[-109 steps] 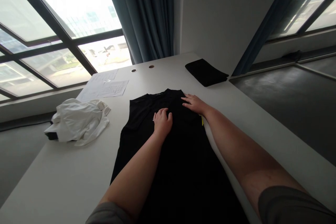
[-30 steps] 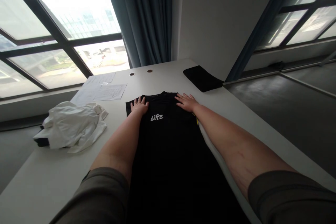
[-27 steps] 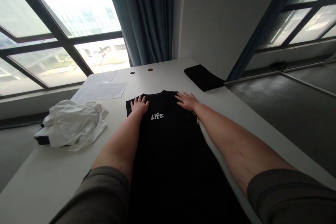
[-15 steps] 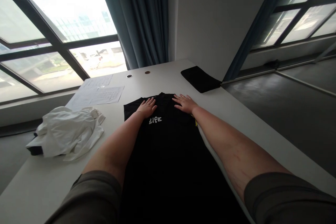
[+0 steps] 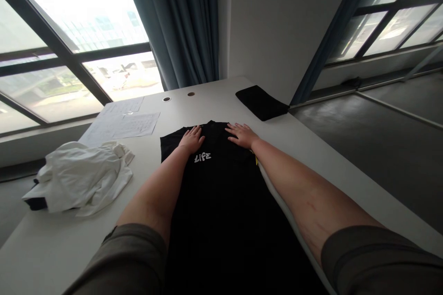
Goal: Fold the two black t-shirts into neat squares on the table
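A black T-shirt (image 5: 221,193) lies spread on the white table, its collar end away from me and white lettering (image 5: 202,157) near the top. My left hand (image 5: 192,139) rests flat on the shirt's upper left part, fingers stretched out. On the upper right part lies my right hand (image 5: 243,136), palm down with its fingers apart. A bit of yellow shows at the shirt's right edge, beside my right wrist. The lower end of the shirt runs out of view towards me.
A crumpled white garment (image 5: 86,176) lies at the table's left. Behind it are printed papers (image 5: 136,125). A folded black cloth (image 5: 262,103) sits at the far right edge of the white table (image 5: 211,101). Two round cable holes, a curtain (image 5: 187,23) and a pillar stand beyond.
The view has shifted slightly, so most things appear a little further left. Both hands stay flat on the T-shirt, with barely any movement over it.
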Demonstrator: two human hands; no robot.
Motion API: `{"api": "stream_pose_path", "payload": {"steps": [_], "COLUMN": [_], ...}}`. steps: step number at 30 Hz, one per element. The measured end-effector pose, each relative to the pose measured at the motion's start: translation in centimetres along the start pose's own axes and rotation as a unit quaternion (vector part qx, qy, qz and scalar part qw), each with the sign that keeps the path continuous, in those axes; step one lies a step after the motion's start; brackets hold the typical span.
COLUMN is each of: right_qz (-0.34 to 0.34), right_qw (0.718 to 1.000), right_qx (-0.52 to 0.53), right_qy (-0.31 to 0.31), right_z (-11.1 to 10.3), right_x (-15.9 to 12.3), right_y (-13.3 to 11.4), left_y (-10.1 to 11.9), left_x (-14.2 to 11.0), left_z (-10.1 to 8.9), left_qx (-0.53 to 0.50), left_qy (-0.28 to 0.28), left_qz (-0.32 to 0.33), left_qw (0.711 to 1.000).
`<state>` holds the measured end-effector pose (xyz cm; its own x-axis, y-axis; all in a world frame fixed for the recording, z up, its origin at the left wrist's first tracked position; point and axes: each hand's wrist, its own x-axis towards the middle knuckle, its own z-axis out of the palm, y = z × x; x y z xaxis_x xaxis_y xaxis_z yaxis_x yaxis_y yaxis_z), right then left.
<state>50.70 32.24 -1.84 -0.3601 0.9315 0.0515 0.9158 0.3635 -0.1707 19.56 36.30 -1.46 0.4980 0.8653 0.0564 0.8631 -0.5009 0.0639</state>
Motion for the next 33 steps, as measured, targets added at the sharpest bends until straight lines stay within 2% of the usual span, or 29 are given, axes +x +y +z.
{"api": "stream_pose_path", "payload": {"steps": [3,6,12,17,20,24,27,30,33], "right_qz": [0.004,0.005,0.007,0.007,0.009,0.012,0.013,0.012,0.014], "right_qw": [1.0,1.0,1.0,1.0,1.0,1.0,1.0,1.0,0.999], "right_qx": [0.001,0.002,-0.002,0.004,0.004,-0.001,-0.005,-0.006,0.0], "right_qy": [-0.003,-0.003,-0.002,-0.003,-0.006,-0.021,-0.028,-0.015,0.031], "right_z": [-0.2,-0.3,-0.4,-0.4,-0.3,-0.2,-0.1,0.0,0.1], "right_x": [0.0,-0.1,-0.1,-0.2,-0.1,0.2,0.3,0.2,0.1], "right_y": [-0.1,-0.3,-0.4,-0.3,-0.3,-0.3,-0.2,-0.1,0.0], "left_y": [0.3,0.5,0.1,-0.1,0.0,0.2,0.5,0.9,1.5], "left_x": [-0.2,-0.5,0.1,0.5,0.9,2.3,3.0,2.3,0.8], "left_z": [-0.3,-0.6,-0.3,0.0,-0.2,-0.8,-1.2,-1.1,-1.1], "left_qx": [0.014,0.029,0.0,-0.018,-0.003,0.006,0.008,0.016,0.036], "left_qy": [0.044,0.05,-0.019,-0.031,-0.054,-0.122,-0.137,-0.121,-0.032], "left_qz": [0.014,0.004,-0.029,-0.042,-0.053,-0.083,-0.103,-0.112,-0.1], "left_qw": [0.999,0.998,0.999,0.998,0.997,0.989,0.985,0.986,0.994]}}
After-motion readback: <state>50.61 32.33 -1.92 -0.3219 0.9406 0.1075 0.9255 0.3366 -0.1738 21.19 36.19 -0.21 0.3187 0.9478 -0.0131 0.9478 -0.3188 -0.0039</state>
